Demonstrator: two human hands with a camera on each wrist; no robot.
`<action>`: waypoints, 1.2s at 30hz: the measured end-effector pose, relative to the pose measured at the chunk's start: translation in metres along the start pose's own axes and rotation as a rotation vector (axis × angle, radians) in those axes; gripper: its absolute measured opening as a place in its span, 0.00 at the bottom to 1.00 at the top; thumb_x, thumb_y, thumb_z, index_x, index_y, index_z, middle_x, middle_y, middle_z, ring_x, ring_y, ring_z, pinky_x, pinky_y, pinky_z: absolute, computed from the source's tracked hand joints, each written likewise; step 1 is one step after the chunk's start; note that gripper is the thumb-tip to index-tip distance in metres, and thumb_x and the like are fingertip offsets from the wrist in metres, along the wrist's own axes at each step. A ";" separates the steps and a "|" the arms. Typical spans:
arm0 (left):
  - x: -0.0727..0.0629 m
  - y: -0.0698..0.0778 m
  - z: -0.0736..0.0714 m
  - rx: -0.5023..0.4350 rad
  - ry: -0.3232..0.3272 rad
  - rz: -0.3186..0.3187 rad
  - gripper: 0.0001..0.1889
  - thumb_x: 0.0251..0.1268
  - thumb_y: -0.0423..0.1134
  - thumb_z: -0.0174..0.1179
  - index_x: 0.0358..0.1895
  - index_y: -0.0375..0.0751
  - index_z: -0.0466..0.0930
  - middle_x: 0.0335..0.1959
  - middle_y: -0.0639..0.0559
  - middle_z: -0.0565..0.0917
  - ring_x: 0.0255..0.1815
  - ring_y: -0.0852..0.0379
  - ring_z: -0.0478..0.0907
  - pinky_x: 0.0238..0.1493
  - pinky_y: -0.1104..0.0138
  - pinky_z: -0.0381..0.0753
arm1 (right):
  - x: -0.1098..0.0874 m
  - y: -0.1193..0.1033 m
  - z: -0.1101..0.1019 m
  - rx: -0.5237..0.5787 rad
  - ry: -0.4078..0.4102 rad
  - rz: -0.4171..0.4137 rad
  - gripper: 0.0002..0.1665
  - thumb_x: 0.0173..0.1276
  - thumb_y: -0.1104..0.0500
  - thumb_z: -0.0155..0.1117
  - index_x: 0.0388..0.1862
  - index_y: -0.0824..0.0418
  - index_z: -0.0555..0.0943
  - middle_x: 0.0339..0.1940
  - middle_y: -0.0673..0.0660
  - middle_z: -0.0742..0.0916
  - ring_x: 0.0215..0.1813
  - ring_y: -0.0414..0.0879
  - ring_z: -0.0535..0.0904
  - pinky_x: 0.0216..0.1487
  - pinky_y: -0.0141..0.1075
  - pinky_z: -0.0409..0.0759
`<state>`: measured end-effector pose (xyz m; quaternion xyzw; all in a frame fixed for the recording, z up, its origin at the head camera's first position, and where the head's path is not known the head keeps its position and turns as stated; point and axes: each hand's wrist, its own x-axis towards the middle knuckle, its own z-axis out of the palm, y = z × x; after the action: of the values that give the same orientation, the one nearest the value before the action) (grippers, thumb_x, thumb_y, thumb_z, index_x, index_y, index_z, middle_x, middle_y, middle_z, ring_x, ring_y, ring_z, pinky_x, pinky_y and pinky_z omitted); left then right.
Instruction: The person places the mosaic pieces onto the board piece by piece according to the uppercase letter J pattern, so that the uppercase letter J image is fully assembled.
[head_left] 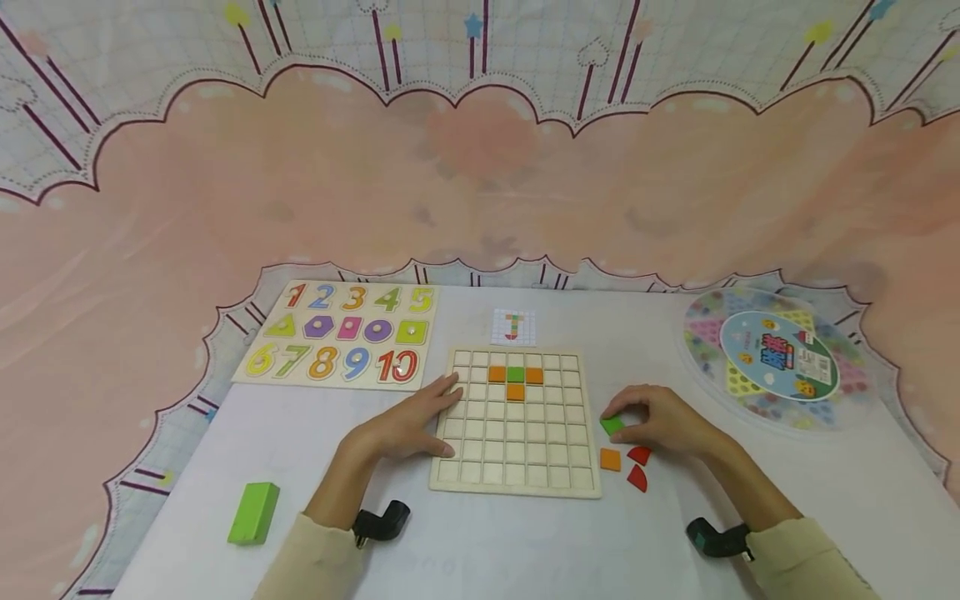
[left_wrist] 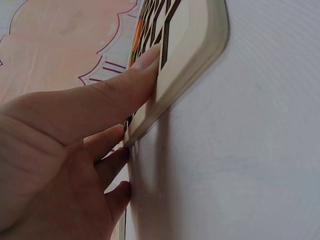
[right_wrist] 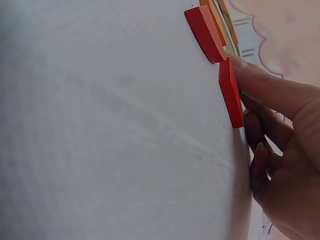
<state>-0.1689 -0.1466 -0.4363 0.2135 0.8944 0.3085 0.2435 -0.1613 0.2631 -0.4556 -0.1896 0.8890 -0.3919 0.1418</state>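
Observation:
A wooden grid board (head_left: 514, 489) lies on the table, with orange tiles (head_left: 515, 392) and one green tile (head_left: 515, 375) in its upper squares. My left hand (head_left: 405, 425) rests on the board's left edge, fingers spread; the left wrist view shows its thumb (left_wrist: 130, 80) on top of the frame. Right of the board, my right hand (head_left: 667, 421) pinches a green square tile (head_left: 612, 425) between thumb and fingers, low over the table. Close to that hand lie a loose orange square tile (head_left: 611, 459) and two red quarter-round tiles (head_left: 637, 478). The green tile is mostly hidden in the right wrist view.
Behind the board lies a small pattern card (head_left: 514, 327) with a coloured figure. A number and shape puzzle (head_left: 337, 335) is at the back left, and a round clear-edged package (head_left: 780, 357) at the back right. A green block (head_left: 253, 513) sits at the front left.

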 end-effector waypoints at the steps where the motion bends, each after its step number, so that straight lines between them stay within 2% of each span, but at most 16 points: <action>1: -0.001 0.000 0.000 0.002 0.001 -0.001 0.49 0.56 0.38 0.75 0.80 0.37 0.58 0.86 0.46 0.48 0.87 0.41 0.43 0.85 0.44 0.50 | 0.001 -0.001 0.000 -0.001 -0.001 0.007 0.15 0.58 0.54 0.79 0.45 0.51 0.89 0.48 0.50 0.90 0.56 0.44 0.80 0.62 0.23 0.74; 6: -0.002 0.000 0.000 0.000 0.000 0.022 0.48 0.57 0.38 0.75 0.80 0.36 0.58 0.86 0.44 0.48 0.87 0.40 0.43 0.84 0.43 0.50 | 0.002 -0.003 -0.001 -0.025 -0.001 0.050 0.15 0.58 0.54 0.79 0.44 0.51 0.89 0.46 0.48 0.90 0.56 0.46 0.80 0.63 0.28 0.76; 10: -0.003 -0.001 0.001 -0.005 -0.008 0.028 0.48 0.57 0.38 0.74 0.80 0.35 0.57 0.86 0.44 0.48 0.87 0.40 0.42 0.84 0.43 0.50 | 0.003 -0.005 -0.003 -0.040 0.032 0.067 0.12 0.59 0.54 0.79 0.42 0.48 0.89 0.45 0.47 0.91 0.50 0.43 0.80 0.57 0.32 0.79; 15: -0.002 -0.001 0.001 0.007 -0.008 0.023 0.48 0.58 0.38 0.74 0.80 0.35 0.57 0.86 0.44 0.47 0.87 0.40 0.42 0.85 0.43 0.50 | 0.010 -0.011 -0.009 0.031 0.108 0.022 0.08 0.59 0.57 0.79 0.38 0.51 0.89 0.43 0.52 0.89 0.44 0.41 0.81 0.47 0.26 0.83; 21: -0.002 -0.002 0.001 0.016 0.000 0.018 0.48 0.58 0.38 0.74 0.80 0.37 0.57 0.87 0.45 0.48 0.87 0.41 0.43 0.85 0.44 0.50 | 0.024 -0.027 -0.012 0.078 0.174 -0.039 0.10 0.60 0.60 0.78 0.41 0.57 0.90 0.48 0.58 0.87 0.46 0.43 0.82 0.45 0.24 0.84; 26: -0.001 -0.003 0.001 0.013 0.001 0.018 0.48 0.58 0.38 0.74 0.80 0.36 0.57 0.87 0.45 0.47 0.87 0.41 0.43 0.85 0.45 0.50 | 0.035 -0.040 -0.004 0.100 0.174 -0.022 0.12 0.61 0.60 0.77 0.44 0.58 0.91 0.52 0.60 0.87 0.53 0.50 0.83 0.48 0.22 0.83; 29: -0.001 -0.003 0.001 0.012 0.000 0.027 0.48 0.58 0.38 0.74 0.80 0.36 0.57 0.87 0.45 0.47 0.88 0.41 0.43 0.85 0.45 0.50 | 0.040 -0.045 0.005 0.112 0.157 0.009 0.12 0.62 0.58 0.77 0.44 0.57 0.91 0.53 0.59 0.88 0.54 0.51 0.83 0.48 0.22 0.83; 36: -0.001 -0.003 0.000 0.026 0.000 0.022 0.48 0.58 0.39 0.74 0.80 0.37 0.57 0.87 0.46 0.48 0.88 0.42 0.42 0.86 0.46 0.50 | 0.054 -0.054 0.026 0.117 0.121 0.071 0.12 0.60 0.55 0.78 0.43 0.55 0.91 0.50 0.56 0.88 0.48 0.48 0.82 0.46 0.24 0.83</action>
<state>-0.1690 -0.1493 -0.4387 0.2262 0.8961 0.2994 0.2372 -0.1863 0.1887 -0.4373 -0.1252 0.8777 -0.4487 0.1125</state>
